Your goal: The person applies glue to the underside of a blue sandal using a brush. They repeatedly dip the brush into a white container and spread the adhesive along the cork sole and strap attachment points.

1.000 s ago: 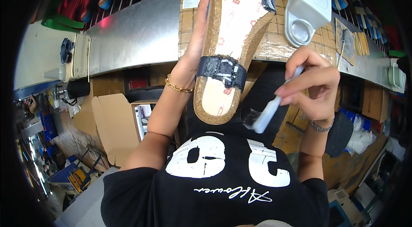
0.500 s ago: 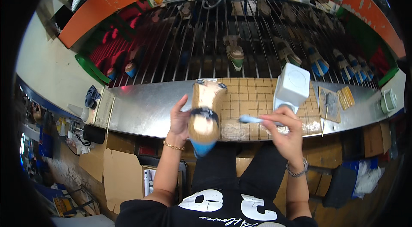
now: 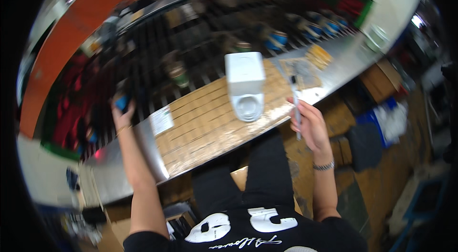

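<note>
My left hand (image 3: 123,116) reaches over the conveyor rack at the left, its fingers around a blue-toed shoe last (image 3: 121,103). Motion smears most of that last, and its far end is lost against the dark bars. In my right hand (image 3: 312,125), above the bench's front edge, is a small brush (image 3: 297,113) with a pale handle. Its dark tip points up and away from me. Between the two hands stands a white glue dispenser-like container (image 3: 244,68) with a round cup at its front.
Brown gridded board (image 3: 191,133) covers part of the metal bench, a white label at its left end. More blue-toed lasts (image 3: 276,41) rest on the rack at the right. A yellow block (image 3: 318,56) and a green-white holder (image 3: 376,37) are at the far right.
My left hand has carried the shoe last from over the bench to the rack at the left. The brush in my right hand has turned upright. The whole view has swung.
</note>
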Available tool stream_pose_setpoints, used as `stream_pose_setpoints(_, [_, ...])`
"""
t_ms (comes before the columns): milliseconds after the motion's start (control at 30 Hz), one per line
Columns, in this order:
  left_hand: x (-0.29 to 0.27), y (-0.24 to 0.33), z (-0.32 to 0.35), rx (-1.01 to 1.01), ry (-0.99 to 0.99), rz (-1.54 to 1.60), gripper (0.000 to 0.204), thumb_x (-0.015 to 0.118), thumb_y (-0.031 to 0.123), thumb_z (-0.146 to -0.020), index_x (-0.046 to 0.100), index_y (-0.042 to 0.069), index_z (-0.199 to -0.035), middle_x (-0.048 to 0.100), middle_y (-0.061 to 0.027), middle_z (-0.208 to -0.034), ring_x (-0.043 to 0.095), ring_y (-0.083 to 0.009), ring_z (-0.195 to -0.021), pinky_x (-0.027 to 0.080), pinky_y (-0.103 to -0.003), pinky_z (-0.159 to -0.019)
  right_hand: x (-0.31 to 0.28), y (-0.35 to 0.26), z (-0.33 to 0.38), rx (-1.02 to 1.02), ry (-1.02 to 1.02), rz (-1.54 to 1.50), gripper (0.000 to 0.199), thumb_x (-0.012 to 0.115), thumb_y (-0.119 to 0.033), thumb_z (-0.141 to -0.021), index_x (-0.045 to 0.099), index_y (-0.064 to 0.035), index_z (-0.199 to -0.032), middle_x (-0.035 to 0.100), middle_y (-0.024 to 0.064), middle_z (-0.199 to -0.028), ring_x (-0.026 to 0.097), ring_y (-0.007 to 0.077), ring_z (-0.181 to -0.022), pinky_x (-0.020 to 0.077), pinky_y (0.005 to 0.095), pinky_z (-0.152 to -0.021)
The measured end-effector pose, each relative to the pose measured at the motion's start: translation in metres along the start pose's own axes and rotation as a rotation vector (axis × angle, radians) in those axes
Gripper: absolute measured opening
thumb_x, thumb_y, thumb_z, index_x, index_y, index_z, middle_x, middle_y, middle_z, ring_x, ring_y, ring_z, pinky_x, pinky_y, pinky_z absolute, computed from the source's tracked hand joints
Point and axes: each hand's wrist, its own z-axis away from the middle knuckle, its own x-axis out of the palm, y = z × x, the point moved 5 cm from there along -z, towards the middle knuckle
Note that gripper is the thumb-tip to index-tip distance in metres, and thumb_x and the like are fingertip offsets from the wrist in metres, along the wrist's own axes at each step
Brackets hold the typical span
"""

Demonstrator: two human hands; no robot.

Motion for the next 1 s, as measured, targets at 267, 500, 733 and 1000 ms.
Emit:
stream_pose_setpoints(267, [0.072, -0.273, 0.125, 0.861, 0.094, -0.703, 0.056, 0.049, 0.032, -0.101, 0.040, 0.000, -0.147, 0.038, -0.0183, -0.153, 0.046, -0.0312, -0.137, 0.037, -0.050, -0.114, -0.091, -0.033, -0.009, -0.137, 0.438, 0.488, 0.038, 0.054, -0.019, -0.104, 0.057, 0.0043, -0.134, 0.059, 0.0031, -0.073, 0.055, 0.0098, -0.059, 0.0453, 0.0246, -0.054])
stream_pose_setpoints(500, [0.072, -0.623, 0.204, 0.587, -1.181, -2.142, 0.055, 0.065, 0.026, -0.093, 0.054, -0.006, -0.136, 0.053, -0.0274, -0.140, 0.048, -0.0377, -0.135, 0.032, -0.048, -0.117, -0.120, -0.055, -0.106, -0.655, 0.660, 1.452, 0.028, 0.058, -0.007, -0.093, 0.067, 0.0048, -0.116, 0.065, 0.0273, -0.078, 0.066, 0.0424, -0.073, 0.0526, 0.0472, -0.071])
stream_pose_setpoints(733, [0.031, -0.735, 0.035, 0.881, -0.743, -2.862, 0.067, 0.048, 0.032, -0.100, 0.037, -0.015, -0.145, 0.036, -0.0303, -0.154, 0.034, -0.0418, -0.145, 0.018, -0.060, -0.120, -0.116, -0.063, -0.138, -0.655, 0.677, 1.598, 0.026, 0.056, -0.003, -0.091, 0.069, 0.0039, -0.113, 0.069, 0.0301, -0.091, 0.069, 0.0446, -0.086, 0.0552, 0.0507, -0.077])
stream_pose_setpoints(1000, [0.017, -0.748, 0.038, 0.994, -0.675, -2.837, 0.065, 0.045, 0.037, -0.102, 0.040, -0.013, -0.144, 0.035, -0.0309, -0.155, 0.032, -0.0426, -0.146, 0.020, -0.075, -0.110, -0.133, -0.056, -0.132, -0.394, 0.595, 1.704, 0.027, 0.057, -0.008, -0.091, 0.073, -0.0017, -0.112, 0.068, 0.0294, -0.089, 0.068, 0.0445, -0.084, 0.0547, 0.0495, -0.076])
